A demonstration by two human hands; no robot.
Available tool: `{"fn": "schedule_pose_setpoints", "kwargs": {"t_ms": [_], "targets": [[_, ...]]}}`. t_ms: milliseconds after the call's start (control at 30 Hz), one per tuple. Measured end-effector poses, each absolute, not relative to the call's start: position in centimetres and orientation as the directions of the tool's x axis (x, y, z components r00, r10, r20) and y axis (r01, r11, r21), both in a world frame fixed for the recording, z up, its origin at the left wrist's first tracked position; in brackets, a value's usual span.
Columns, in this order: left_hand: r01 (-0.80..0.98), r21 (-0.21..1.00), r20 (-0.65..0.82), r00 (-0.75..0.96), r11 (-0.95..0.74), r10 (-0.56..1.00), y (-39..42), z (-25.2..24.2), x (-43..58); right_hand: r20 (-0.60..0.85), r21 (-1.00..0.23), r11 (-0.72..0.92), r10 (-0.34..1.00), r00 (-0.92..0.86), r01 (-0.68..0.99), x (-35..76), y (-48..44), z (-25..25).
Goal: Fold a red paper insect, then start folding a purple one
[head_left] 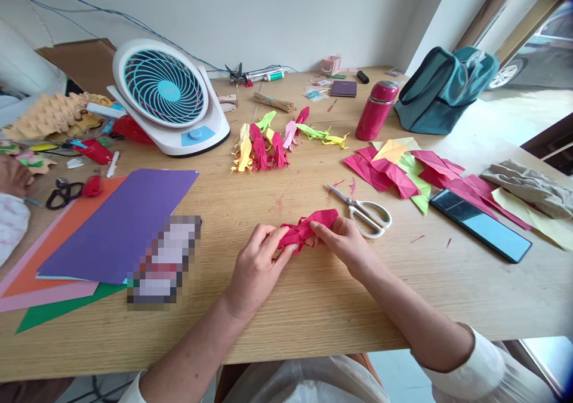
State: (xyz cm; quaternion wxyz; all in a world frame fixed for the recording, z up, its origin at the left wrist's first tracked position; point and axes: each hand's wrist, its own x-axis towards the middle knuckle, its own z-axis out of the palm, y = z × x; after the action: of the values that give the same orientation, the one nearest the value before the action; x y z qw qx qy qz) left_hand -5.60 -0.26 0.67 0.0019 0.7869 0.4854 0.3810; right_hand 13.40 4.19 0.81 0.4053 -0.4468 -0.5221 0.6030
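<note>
Between both hands is a folded red paper piece (317,219) with thin strips hanging from it, held just above the table. My left hand (259,260) pinches its left end, where the strips bunch. At the right end, my right hand (342,242) grips the broader folded part, thumb on top. White-handled scissors (369,215) lie just beyond my right hand, blades slightly apart and pointing away to the left. Farther back sits a group of folded paper figures (259,149) in red, yellow, green and pink, several with curled thin strips.
Creased paper sheets (385,170) and a phone (481,224) lie at the right. Purple paper (120,224) tops a coloured stack at the left. Behind stand a fan (168,92), a red flask (378,110) and a teal bag (443,95). Another person's hand (15,176) rests at the left edge.
</note>
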Motion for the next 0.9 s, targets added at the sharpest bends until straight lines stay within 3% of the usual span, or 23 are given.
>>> {"fn": "schedule_pose_setpoints", "kwargs": {"t_ms": [233,600,900], "targets": [[0.771,0.368,0.625,0.209,-0.520,0.752,-0.06,0.64,-5.53,-0.044,-0.997,-0.060,0.964,-0.261,-0.051,13.18,3.85,0.87],[0.771,0.321,0.637,0.254,-0.550,0.728,-0.15,0.81,-5.47,-0.137,-0.978,-0.164,0.970,-0.200,-0.128,12.86,3.92,0.67],[0.752,0.370,0.655,0.206,-0.546,0.727,-0.06,1.03,-5.41,-0.130,-0.980,-0.160,0.965,-0.228,-0.117,12.87,3.62,1.12]]}}
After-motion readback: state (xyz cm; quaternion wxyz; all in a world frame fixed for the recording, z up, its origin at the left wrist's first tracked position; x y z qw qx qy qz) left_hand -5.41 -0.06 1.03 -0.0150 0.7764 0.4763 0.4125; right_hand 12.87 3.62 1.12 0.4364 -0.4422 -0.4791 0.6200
